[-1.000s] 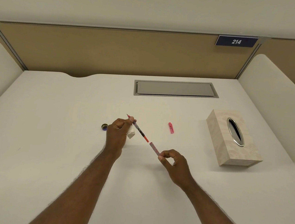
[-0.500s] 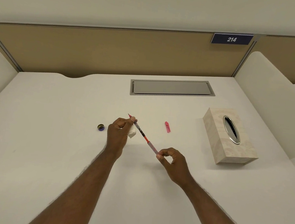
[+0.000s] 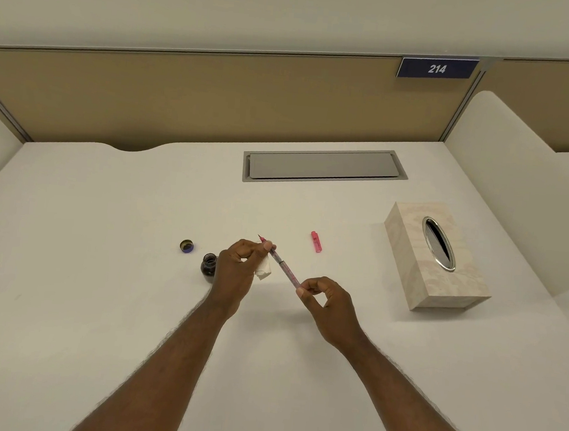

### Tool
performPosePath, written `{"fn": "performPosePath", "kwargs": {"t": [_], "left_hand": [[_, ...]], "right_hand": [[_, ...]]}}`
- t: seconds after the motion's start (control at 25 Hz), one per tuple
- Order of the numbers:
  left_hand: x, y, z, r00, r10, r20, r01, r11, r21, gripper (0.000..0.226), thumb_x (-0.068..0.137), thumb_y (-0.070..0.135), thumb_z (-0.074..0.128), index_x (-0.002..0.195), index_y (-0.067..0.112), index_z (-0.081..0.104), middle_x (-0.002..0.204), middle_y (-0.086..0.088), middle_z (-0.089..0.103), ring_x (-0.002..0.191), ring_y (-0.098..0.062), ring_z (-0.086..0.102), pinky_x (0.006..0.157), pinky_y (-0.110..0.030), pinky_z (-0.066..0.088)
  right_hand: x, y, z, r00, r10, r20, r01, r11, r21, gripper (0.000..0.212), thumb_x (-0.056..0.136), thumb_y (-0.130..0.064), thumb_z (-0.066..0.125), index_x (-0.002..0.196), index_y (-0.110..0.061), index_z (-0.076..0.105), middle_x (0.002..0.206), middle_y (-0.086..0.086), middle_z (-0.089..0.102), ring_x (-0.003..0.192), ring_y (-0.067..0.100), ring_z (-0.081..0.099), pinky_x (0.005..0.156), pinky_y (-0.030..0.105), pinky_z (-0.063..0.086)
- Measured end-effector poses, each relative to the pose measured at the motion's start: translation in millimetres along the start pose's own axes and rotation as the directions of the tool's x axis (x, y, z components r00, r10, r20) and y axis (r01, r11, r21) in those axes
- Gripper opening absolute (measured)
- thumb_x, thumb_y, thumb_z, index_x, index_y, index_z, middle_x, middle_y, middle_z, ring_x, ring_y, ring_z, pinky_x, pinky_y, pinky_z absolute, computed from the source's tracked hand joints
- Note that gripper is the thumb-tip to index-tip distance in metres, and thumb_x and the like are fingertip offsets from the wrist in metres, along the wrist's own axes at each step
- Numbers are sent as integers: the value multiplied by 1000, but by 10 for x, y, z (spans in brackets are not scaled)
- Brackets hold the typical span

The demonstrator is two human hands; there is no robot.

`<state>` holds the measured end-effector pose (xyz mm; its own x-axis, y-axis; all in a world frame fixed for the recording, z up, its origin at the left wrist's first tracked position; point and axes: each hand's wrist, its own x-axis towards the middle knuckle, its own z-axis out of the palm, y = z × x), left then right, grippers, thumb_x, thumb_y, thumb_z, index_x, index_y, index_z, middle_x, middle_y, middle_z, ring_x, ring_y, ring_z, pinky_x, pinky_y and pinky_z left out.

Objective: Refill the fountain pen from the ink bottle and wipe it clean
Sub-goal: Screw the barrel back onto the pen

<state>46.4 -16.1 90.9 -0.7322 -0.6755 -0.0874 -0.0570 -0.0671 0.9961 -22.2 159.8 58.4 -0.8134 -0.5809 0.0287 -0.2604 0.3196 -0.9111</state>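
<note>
fountain pen (image 3: 283, 267) held in both hands above desk (image 3: 96, 302).
left hand (image 3: 236, 273) pinching nib end together with folded tissue (image 3: 263, 269); right hand (image 3: 328, 303) pinching rear end between thumb and forefinger. pen slanted, nib pointing up and away. open ink bottle (image 3: 209, 264) standing just left of left hand, bottle cap (image 3: 187, 245) lying near it. pink pen cap (image 3: 316, 242) lying beyond hands; tissue box (image 3: 434, 259) far right.

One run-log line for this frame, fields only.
step: wiping | left hand: pinches pen near nib, holds tissue | right hand: pinches pen's back end | ink bottle: uncapped
</note>
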Motion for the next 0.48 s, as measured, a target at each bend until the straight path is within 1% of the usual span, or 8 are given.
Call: {"fn": "performPosePath", "kwargs": {"t": [0.12,0.24,0.36,0.48], "left_hand": [[-17,-45,-13,1000,-25,18,25,999,-21,15,88,26,68,89,16,78,100,-6,71,90,-2,63,76,-11,44],[-32,-52,-25,1000,-25,16,26,999,-27,12,87,23,68,89,18,78,97,-4,69,88,-1,62,76,-11,43],[-35,-66,-14,1000,-27,-5,26,999,-28,11,87,21,69,91,16,78,92,0,66,81,2,60,71,-8,42],[-37,-67,11,999,-25,-30,23,999,-40,11,86,18,70,93,13,77,92,-2,65,77,2,58,68,-7,43]], "right_hand": [[-10,-13,1,1000,16,25,-17,1000,25,6,88,-24,64,84,-20,66,81,-12,66,80,0,58,65,9,39],[-30,-17,9,999,13,31,-14,999,43,7,89,-22,63,84,-18,66,81,-10,66,77,1,57,66,11,42],[-46,-47,19,999,-16,-28,17,999,52,4,88,-19,65,86,-16,67,83,-6,68,79,5,59,64,9,42],[-43,-83,45,995,-54,-82,57,998,30,3,85,-17,67,84,-16,66,81,-6,68,77,8,60,63,7,41]]}}
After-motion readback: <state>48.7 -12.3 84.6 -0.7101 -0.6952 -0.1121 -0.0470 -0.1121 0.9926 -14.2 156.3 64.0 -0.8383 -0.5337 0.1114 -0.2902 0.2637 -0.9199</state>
